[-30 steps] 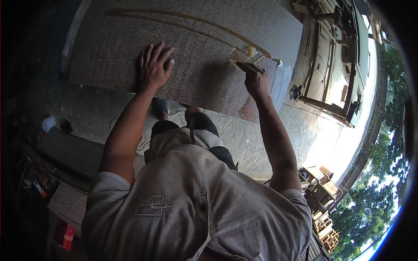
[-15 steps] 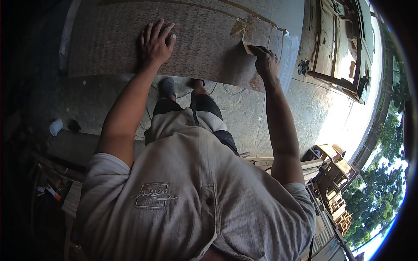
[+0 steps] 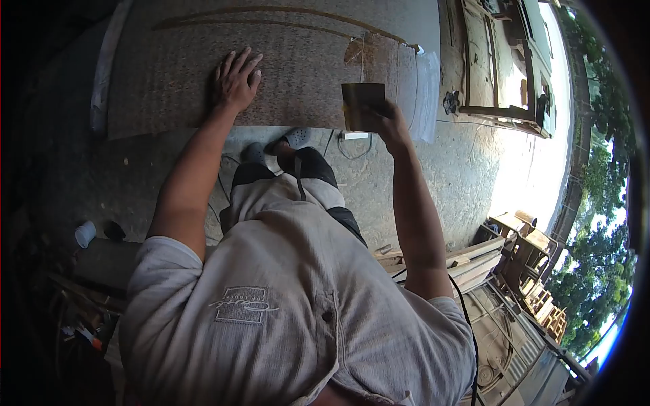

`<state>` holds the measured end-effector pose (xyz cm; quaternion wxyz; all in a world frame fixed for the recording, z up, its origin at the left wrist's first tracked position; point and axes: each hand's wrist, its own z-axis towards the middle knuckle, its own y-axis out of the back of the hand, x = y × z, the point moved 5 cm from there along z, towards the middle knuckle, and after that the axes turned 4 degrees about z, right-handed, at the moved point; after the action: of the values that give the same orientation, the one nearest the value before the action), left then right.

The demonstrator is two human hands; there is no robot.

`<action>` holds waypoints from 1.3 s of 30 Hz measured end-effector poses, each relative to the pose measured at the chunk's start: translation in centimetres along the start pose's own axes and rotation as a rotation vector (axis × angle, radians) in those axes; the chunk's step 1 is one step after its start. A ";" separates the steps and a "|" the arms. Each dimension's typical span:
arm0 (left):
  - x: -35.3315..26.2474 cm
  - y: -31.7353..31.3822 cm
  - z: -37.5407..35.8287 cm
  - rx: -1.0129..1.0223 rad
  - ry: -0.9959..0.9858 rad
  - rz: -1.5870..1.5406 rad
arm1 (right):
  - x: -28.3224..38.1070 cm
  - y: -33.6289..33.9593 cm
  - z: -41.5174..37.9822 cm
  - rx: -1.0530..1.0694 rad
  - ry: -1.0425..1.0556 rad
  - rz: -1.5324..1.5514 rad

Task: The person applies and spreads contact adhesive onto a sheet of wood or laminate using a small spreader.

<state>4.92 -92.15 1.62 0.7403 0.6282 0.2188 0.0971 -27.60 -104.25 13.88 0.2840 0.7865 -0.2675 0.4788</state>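
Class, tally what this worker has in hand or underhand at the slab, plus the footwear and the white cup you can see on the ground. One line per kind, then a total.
Speckled stone slab: 1
Flat spreader card, held in the right hand: 1
Glue-coloured curved lines on the slab: 2
Grey shoes: 2
White cup: 1
Total: 7
The left hand rests flat on the slab.

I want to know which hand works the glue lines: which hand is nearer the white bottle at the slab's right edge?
Right. The right hand, holding a flat scraper, is just below-left of the white bottle; the left hand lies flat far across the slab.
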 end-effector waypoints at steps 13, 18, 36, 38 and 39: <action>-0.5 2.9 0.0 -0.027 -0.006 -0.095 | 2.5 -3.5 14.4 -0.019 0.545 -1.073; -0.7 2.2 -0.1 -0.079 -0.010 -0.115 | 6.2 0.5 18.5 -0.087 0.592 -1.130; 0.5 -0.1 -0.5 -0.096 -0.063 -0.158 | -3.4 -3.8 0.1 -0.296 0.313 -1.099; 1.6 0.0 -0.7 -0.104 -0.095 -0.231 | -3.9 -5.4 -2.0 -0.284 0.237 -1.108; 2.4 0.0 -0.7 -0.085 -0.075 -0.186 | -3.9 -6.0 -2.5 -0.271 0.237 -1.108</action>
<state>6.74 -90.57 1.09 0.7798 0.5763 0.2440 0.0135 -26.53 -97.72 10.19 0.6180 0.7070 0.1586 0.3050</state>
